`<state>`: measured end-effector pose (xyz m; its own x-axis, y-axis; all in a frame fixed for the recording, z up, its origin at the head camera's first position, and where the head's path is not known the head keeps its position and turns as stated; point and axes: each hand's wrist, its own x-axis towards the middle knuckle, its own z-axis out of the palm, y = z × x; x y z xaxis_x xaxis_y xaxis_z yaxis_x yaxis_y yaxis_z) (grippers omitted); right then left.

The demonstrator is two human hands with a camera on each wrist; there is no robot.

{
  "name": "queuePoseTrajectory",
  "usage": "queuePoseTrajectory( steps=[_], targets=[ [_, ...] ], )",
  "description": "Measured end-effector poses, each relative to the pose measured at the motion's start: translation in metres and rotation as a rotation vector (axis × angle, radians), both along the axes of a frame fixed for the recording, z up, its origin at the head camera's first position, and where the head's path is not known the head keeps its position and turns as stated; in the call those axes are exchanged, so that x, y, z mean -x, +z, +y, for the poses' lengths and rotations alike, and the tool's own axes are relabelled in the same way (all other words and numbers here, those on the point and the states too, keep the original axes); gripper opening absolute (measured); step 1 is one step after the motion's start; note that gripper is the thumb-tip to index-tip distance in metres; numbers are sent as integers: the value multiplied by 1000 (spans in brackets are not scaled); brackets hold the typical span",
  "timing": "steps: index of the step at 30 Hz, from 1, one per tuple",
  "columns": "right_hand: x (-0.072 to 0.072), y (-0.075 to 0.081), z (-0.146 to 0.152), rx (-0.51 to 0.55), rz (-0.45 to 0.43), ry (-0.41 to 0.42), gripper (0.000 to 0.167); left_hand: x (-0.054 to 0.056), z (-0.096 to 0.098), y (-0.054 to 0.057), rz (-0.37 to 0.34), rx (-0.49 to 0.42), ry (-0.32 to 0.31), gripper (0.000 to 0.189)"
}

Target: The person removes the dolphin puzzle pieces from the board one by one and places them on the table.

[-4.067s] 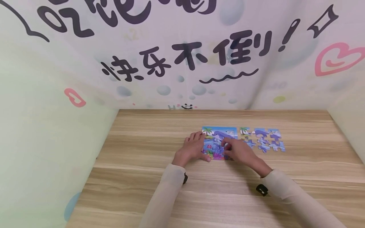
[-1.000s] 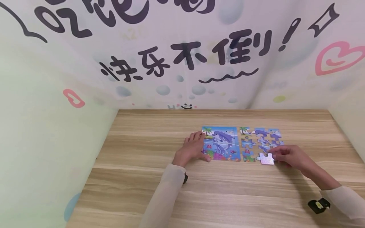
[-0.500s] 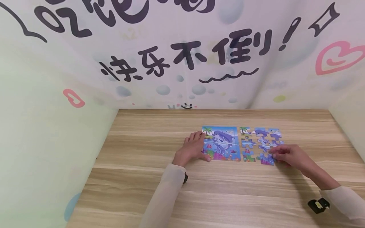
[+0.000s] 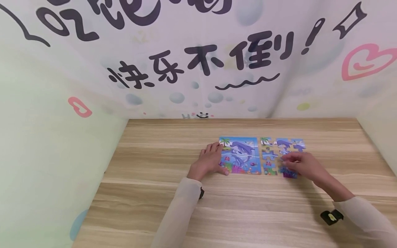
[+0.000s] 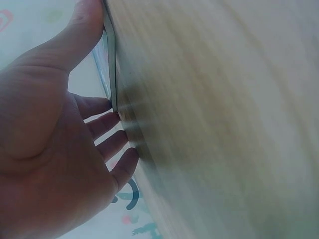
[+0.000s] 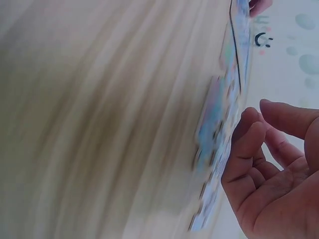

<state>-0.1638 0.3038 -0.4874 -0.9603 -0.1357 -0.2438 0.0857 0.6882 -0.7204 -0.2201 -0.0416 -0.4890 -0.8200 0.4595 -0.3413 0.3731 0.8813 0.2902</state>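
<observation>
A jigsaw puzzle board (image 4: pixel 258 162) with a dolphin picture lies flat on the table. My left hand (image 4: pixel 210 159) rests along its left side, and the left wrist view shows the thumb and extended fingers beside the board's thin edge (image 5: pixel 112 74). Right of the board, loose puzzle pieces (image 4: pixel 269 155) lie in rows. My right hand (image 4: pixel 302 165) is over their near right part, hiding several of them. In the right wrist view its thumb and bent fingers come close together, with no piece showing between them. A purple piece (image 4: pixel 289 175) lies just below the right fingertips.
The wood-grain table (image 4: pixel 149 155) reaches back to a white printed cloth wall (image 4: pixel 173 103). A pale side wall (image 4: pixel 37 155) stands at the left. Each wrist carries a black camera strap, the right one (image 4: pixel 332 217) hanging near the table.
Earlier my right hand worked on the board, then held a piece at the front row of loose pieces. That piece now lies flat there, and the hand has moved left and up. My left hand stays.
</observation>
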Motion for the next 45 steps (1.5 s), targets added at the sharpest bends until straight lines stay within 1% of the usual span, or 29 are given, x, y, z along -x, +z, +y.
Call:
queuePoseTrajectory(
  steps=[4, 11, 18, 24, 27, 37, 45],
  targets=[
    [5, 1, -15, -24, 45, 24, 30, 1, 0, -1, 2, 4, 4, 112],
    [11, -2, -40, 5, 64, 56, 27, 2, 0, -2, -1, -3, 10, 112],
    [17, -6, -63, -53, 105, 113, 27, 2, 1, 0, -5, -8, 18, 111],
    [19, -9, -78, -49, 77, 124, 29, 2, 1, 0, -7, -7, 16, 111],
    [19, -11, -84, -77, 76, 120, 30, 3, 1, -1, -10, -7, 17, 111],
    [16, -7, -97, -199, 99, 105, 29, 3, 1, -3, -9, -3, 10, 112],
    [17, -10, -97, -214, 102, 112, 29, 2, 1, -2, -5, 4, 15, 112]
  ],
)
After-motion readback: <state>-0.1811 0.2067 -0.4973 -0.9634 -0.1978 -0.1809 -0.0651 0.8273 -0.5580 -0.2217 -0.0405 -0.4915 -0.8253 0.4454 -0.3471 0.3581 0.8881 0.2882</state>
